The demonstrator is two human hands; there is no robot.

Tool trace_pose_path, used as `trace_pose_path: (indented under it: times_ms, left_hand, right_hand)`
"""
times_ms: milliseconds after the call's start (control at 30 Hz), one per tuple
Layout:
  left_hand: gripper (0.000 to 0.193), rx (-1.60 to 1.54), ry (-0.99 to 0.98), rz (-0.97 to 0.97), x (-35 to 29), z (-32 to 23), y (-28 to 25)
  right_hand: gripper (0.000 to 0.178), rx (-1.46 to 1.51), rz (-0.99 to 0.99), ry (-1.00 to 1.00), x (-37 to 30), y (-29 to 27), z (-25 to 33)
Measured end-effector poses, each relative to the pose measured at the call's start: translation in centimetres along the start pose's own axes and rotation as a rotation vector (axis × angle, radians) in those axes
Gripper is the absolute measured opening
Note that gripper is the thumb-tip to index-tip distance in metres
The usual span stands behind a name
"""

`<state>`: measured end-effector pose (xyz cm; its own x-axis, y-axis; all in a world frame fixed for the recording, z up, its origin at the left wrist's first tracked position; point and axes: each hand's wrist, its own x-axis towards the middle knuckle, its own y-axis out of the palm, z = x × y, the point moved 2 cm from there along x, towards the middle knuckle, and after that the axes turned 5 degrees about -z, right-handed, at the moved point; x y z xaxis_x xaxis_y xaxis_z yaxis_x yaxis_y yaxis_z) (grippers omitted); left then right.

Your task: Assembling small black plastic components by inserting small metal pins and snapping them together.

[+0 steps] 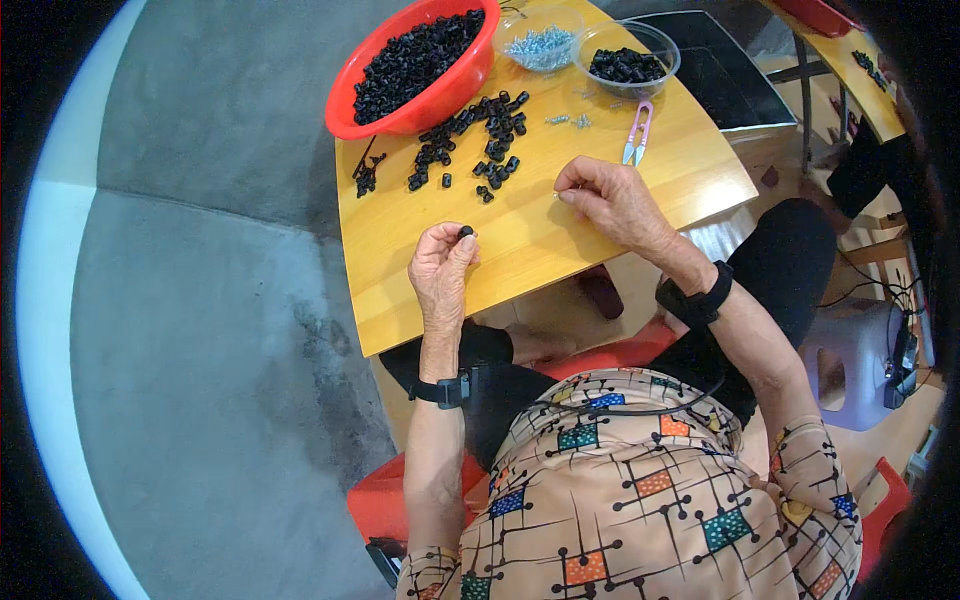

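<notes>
Holding a small black piece (465, 231) in the left hand (438, 275), nearer the body than the red bowl (345, 105) and a bit to its right, over the yellow table (395, 280). Pinched snugly with thumb and finger, with just a dark end poking out. Pinching with the right hand (607, 202) too, farther to the right of the red bowl, finger and thumb nearly together, seemingly around a tiny shiny bit (556, 195). Too small to tell what kind. Well apart, one hand from the other.

Seems to be a getting-ready step, with one little thing in each hand. Probably calls next for a soft, steady pinch, and for turning the black piece to see its end well. Could easily drop.

See loose black pieces (500, 125) spread between the red bowl and the hands, easy to bump or roll. Mind the pink snips (636, 136), right of the red bowl, with blades pointing toward the right hand. See a few loose screws (583, 121) between the red bowl and the snips. Find a clear tub (545, 14) of screws just right of the red bowl, and farther right a clear bowl (670, 70) with more black bits. Spot thin dark stems (365, 165) below the red bowl's left side.
</notes>
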<state>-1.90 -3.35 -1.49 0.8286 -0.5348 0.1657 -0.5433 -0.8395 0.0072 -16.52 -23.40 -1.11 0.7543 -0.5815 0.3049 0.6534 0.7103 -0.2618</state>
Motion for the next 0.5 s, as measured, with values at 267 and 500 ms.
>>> trace_pose_path:
  times_ms: [267,500]
  left_hand:
    - [0.022,0.046,-0.007,0.031,-1.2,-0.8,2.3]
    - [0.019,-0.381,-0.394,-0.015,-3.3,-3.2,6.7]
  right_hand:
    - [0.009,0.099,-0.087,-0.101,-0.2,0.0,-0.3]
    - [0.01,0.337,-0.07,-0.009,-1.7,0.4,0.8]
